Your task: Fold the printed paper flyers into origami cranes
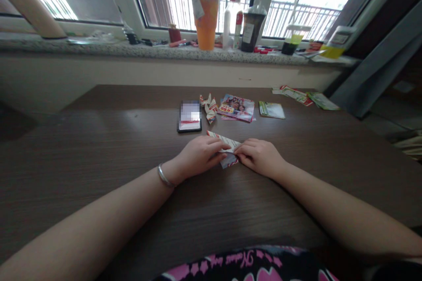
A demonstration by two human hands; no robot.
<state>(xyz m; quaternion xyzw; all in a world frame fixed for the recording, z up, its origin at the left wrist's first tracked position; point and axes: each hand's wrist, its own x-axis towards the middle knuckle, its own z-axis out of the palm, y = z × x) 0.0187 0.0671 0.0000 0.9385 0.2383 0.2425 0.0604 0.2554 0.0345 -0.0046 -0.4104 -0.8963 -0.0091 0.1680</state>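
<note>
On the dark table lies a folded piece of printed paper (227,142), held between my two hands. Its upper part is a white strip with red edging, slanting down to the right; a greyish printed flap sticks out below. My left hand (202,153), with a silver bangle on the wrist, grips the paper from the left, fingers over it and thumb at the lower flap. At the right end, my right hand (259,154) pinches the paper with its fingertips. Fingers cover part of the folds.
Beyond my hands lie a phone (189,124), a folded paper shape (210,107), a stack of colourful flyers (238,107) and a small green-white paper pad (271,109). Paper strips (293,94) lie far right. Drinks, including an orange cup (206,19), line the windowsill (145,52).
</note>
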